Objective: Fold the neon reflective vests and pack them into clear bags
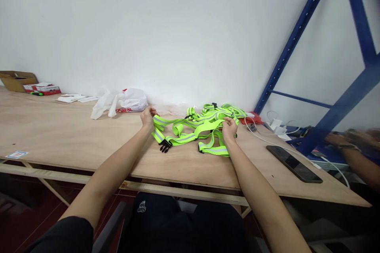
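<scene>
Head view, left hand: the left hand (147,118) sits at the far-left end of the neon-yellow reflective strap harness (190,134), grip pinched shut on a strap end.
Head view, right hand: the right hand (229,127) has its fingers curled and pinched on a strap loop at the harness's right side.
Harness: spread out on the plywood counter (74,138) between the two hands, loops tangled, grey reflective bands showing; a black buckle (165,147) lies on the counter just below the left hand.
Pile behind: more of the same yellow straps (221,110) heaped near the wall, touching the held harness.
Near edge: the counter's front edge runs just under both forearms; bare board lies between harness and edge.
Open room, left: a wide stretch of bare wood left of the left hand, reaching a small sticker (17,154) at the edge.
Right side: a dark phone (293,163) lies flat near the edge, a white cable (267,138) running by it; a blue rack frame (326,87) stands close behind.
Containers: a white plastic bag (130,101) slumps by the wall, contents hidden; an open cardboard box (16,80) sits far left, inside not visible.
Co-worker: another person's arm (356,154) shows at the right, blurred.
</scene>
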A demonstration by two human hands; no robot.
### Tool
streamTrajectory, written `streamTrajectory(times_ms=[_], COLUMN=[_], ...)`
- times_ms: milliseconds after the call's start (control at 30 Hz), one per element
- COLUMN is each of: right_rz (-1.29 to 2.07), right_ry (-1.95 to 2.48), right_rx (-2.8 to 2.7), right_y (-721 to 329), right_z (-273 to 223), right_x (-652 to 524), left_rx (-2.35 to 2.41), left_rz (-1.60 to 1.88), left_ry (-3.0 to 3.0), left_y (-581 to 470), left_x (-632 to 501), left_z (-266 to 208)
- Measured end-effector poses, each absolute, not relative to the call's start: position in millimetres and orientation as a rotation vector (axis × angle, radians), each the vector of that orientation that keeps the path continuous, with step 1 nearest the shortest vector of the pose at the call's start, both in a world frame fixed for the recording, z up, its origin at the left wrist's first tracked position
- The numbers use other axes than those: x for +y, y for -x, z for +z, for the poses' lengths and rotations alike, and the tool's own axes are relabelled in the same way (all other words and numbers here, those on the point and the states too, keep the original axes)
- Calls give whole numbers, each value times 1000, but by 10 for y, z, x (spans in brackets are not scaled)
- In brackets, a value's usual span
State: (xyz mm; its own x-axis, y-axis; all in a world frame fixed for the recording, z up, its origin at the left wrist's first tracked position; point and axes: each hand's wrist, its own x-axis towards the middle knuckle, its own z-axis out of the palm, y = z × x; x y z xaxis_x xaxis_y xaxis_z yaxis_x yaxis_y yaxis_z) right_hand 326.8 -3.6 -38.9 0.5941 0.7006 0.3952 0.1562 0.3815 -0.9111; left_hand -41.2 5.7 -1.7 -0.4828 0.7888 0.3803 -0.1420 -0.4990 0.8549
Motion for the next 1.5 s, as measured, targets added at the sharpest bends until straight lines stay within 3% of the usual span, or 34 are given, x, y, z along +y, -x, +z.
streamTrajectory(times_ms=[200,400,533,800,1000,1300,1500], right_rz=[370,408,519,609,653,633,675], right_ry=[1221,1229,1207,1175,1130,1166,1162], right_rx=[-713,-649,-730,-919,-1136,-1354,-1670], right_y=[-3341,-3301,-3227,-3155,-3056,-3007,-2954], right_z=[-448,-456,-451,-373,-335,-329,-342], right_x=[50,51,25,-60,-153,-219,-289], left_rx=[1084,1167,1147,925,778,960,1224], left_rz=[1805,1147,846,925,505,412,625], left_ry=[-1678,-2703,-2988,-3023,-3004,-2905,-2743], left_y=[363,172,150,-9,-199,-102,-1], left_x=[-166,-209,-150,-249,-361,-232,-129], left_z=[-3,-65,-121,-89,-152,-226,-303])
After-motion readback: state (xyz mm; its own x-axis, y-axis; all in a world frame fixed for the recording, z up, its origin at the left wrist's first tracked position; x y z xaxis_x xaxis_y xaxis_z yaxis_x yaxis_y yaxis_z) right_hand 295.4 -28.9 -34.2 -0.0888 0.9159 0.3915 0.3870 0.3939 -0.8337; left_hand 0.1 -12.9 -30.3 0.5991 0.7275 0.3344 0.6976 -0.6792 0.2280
